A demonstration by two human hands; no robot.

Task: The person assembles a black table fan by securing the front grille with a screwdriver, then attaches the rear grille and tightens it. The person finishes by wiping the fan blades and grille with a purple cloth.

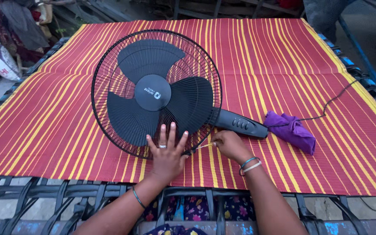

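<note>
1. I see a black fan (156,92) lying flat, face up, on a red and yellow striped mat (283,61) spread over a woven cot.
2. My left hand (167,152) lies palm down on the near rim of the fan's wire guard, fingers spread wide and straight. It grips nothing and simply presses flat. A ring shows on one finger and a thin bangle on the wrist.
3. My left forearm comes up from the bottom edge, angled slightly rightward.
4. My right hand (228,145) sits just right of the left hand, beside the guard's near edge. Its grip is narrow, fingers pinched around a thin, pale tool (204,146) whose tip points left at the guard's rim. I cannot tell what kind of tool it is.
5. My right forearm slants in from the lower right, with bangles at the wrist.
6. The fan's black control neck (240,123) extends right, toward a crumpled purple cloth (293,130). A black cord (331,102) trails away to the right.
</note>
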